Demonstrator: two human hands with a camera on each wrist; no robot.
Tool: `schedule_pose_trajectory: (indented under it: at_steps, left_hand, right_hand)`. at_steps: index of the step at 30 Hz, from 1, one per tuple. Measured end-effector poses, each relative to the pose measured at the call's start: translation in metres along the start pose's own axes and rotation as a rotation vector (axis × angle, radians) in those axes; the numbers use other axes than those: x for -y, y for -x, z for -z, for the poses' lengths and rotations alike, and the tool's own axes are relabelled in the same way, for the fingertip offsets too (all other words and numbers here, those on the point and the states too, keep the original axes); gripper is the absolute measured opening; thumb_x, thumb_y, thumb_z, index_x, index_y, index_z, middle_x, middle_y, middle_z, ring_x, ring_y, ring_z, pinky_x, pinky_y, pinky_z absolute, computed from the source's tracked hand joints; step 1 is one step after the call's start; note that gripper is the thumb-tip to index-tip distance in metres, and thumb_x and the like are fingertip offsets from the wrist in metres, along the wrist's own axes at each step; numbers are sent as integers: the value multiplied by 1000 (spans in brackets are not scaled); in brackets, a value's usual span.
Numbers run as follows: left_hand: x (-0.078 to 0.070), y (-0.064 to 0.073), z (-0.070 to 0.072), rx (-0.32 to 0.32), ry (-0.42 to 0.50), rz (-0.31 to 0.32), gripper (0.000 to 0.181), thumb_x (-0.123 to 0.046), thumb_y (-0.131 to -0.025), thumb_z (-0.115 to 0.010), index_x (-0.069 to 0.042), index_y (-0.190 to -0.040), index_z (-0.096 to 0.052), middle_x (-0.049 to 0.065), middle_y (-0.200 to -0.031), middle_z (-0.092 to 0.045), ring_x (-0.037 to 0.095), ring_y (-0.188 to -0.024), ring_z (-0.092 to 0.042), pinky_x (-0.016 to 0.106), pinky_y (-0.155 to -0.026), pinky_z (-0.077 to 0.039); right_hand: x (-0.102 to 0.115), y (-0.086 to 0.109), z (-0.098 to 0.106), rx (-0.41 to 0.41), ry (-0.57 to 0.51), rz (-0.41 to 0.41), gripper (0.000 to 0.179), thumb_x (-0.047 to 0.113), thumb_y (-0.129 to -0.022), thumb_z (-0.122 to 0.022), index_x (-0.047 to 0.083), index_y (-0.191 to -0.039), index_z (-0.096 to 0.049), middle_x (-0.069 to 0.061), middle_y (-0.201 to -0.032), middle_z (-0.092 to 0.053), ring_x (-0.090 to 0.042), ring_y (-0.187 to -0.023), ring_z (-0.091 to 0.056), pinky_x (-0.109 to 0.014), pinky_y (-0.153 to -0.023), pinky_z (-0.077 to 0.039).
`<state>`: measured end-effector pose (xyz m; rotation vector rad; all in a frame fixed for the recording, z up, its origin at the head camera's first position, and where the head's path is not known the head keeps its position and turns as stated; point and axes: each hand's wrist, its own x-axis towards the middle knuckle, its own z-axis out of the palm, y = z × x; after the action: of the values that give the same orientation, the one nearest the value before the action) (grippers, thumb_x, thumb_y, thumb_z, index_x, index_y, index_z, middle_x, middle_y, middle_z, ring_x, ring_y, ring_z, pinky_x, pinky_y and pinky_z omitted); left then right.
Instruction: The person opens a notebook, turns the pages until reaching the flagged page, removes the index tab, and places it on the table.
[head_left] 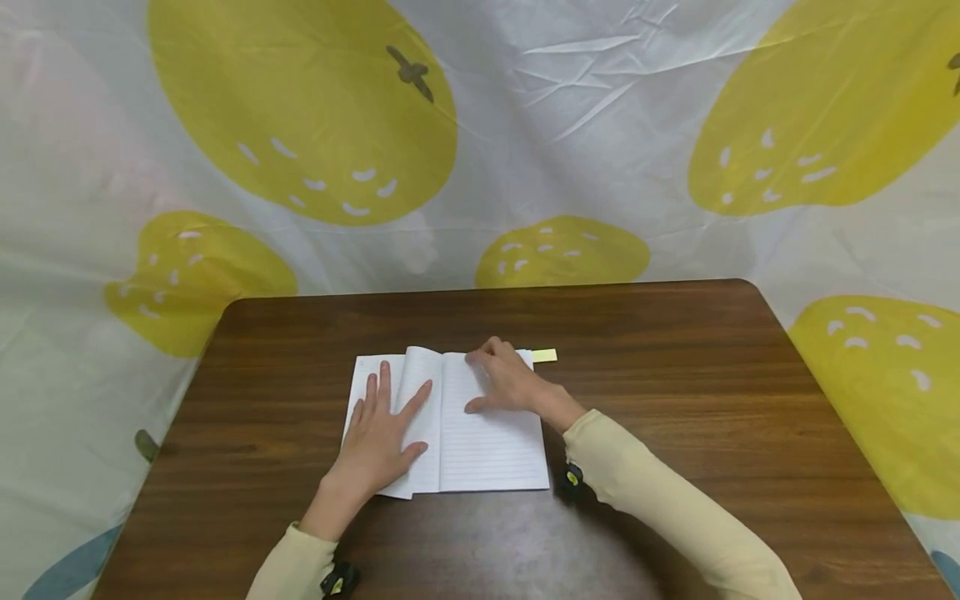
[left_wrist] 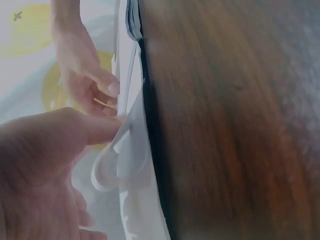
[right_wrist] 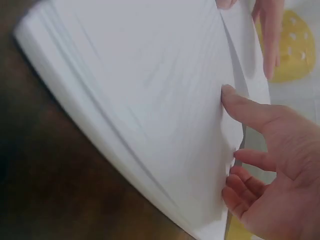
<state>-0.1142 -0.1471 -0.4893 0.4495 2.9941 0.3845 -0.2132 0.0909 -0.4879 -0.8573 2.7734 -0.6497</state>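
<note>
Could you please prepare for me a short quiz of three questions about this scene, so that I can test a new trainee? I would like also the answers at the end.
1. True or false: the notebook lies open on the table.

2. Which colour is the tab sticking out near the notebook's far right corner?
a) pink
b) yellow
c) blue

3. Fill the gap: in the head view, the left hand, its fingers spread, lies over the ____ half of the notebook.

Key: 1. True. 2. b) yellow. 3. left.
</note>
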Motion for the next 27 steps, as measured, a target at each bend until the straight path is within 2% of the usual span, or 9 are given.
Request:
schedule_pose_trajectory:
  at_steps: [7, 13, 17, 20, 23, 27]
  left_hand:
    - [-1, 3, 3, -71, -62, -43, 65, -18, -91, -70, -22, -152, -49, 32, -167, -2, 51, -154, -12, 68, -116, -27]
    - [1, 4, 1, -117, -100, -41, 63, -18, -89, -66, -8, -149, -51, 26, -169, -2, 45, -156, -9, 65, -121, -19]
    - [0, 6, 1, -133, -136, -25, 63, -29, -93, -64, 2, -146, -50, 25, -169, -4, 42, -157, -10, 62, -122, -18]
    - [-1, 6, 1, -133, -159, -9, 75, -47, -95, -63, 7, -146, -48, 25, -169, -5, 41, -157, -11, 61, -123, -17]
    - [-2, 6, 3, -109, -179, 11, 92, -60, -91, -64, 9, -147, -45, 24, -169, -3, 40, -158, -8, 60, -124, -15]
    - [-2, 7, 5, -72, -196, 26, 102, -61, -85, -71, 12, -149, -40, 25, -169, 0, 40, -158, -6, 59, -125, -13]
  right_hand:
    - [0, -15, 6, 92, 57, -22, 96, 45, -73, -91, 4, -148, -48, -21, -134, -47, -34, -116, -45, -45, -95, -40]
    - [1, -23, 11, 173, 98, -58, 103, 51, -71, -90, 10, -153, -44, -18, -139, -43, -33, -120, -40, -46, -98, -34]
    - [5, -22, 13, 196, 154, -65, 103, 53, -73, -88, 12, -155, -42, -16, -140, -43, -33, -121, -40, -47, -99, -33]
    - [11, -20, 14, 189, 206, -58, 103, 54, -74, -87, 10, -155, -40, -16, -138, -44, -33, -121, -41, -47, -99, -34]
    - [16, -18, 14, 166, 245, -42, 102, 53, -74, -87, 7, -153, -43, -17, -137, -46, -34, -121, -42, -47, -98, -35]
    - [21, -18, 14, 137, 269, -23, 100, 51, -73, -89, 4, -150, -46, -19, -134, -47, -35, -120, -43, -47, -98, -36]
